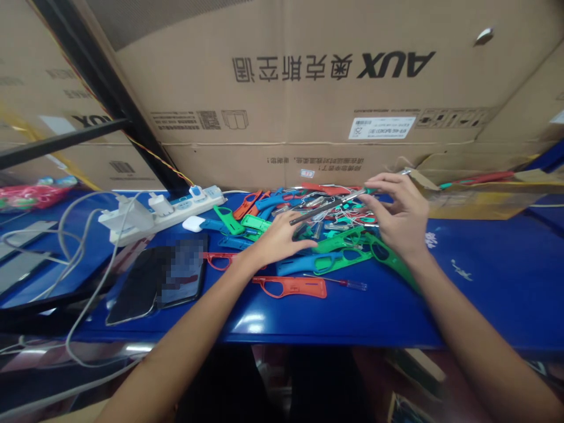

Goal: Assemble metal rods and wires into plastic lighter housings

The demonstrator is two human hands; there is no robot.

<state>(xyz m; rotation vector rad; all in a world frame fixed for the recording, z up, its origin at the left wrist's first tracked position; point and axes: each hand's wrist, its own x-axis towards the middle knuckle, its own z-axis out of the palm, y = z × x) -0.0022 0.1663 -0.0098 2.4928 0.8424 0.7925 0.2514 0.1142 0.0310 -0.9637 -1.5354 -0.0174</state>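
Note:
My right hand [396,214] pinches the far end of a thin, dark metal tube [315,212], where a bit of green shows at the fingertips. The tube slants down to the left, its other end over my left hand [282,238]. That hand is low over the pile, thumb apart and fingers reaching forward, partly hidden by the tube. Around both hands lie several plastic lighter casing halves in green, blue and red, such as the red casing half [304,286] in front. Behind them is a heap of small metal and wired parts [337,220].
A screwdriver [352,284] lies near the front casings. To the left are two phones [136,282] and a power strip [176,210] with plugs and white cables. A large cardboard box [286,94] stands behind the blue table [379,320]; an open carton [484,200] sits right.

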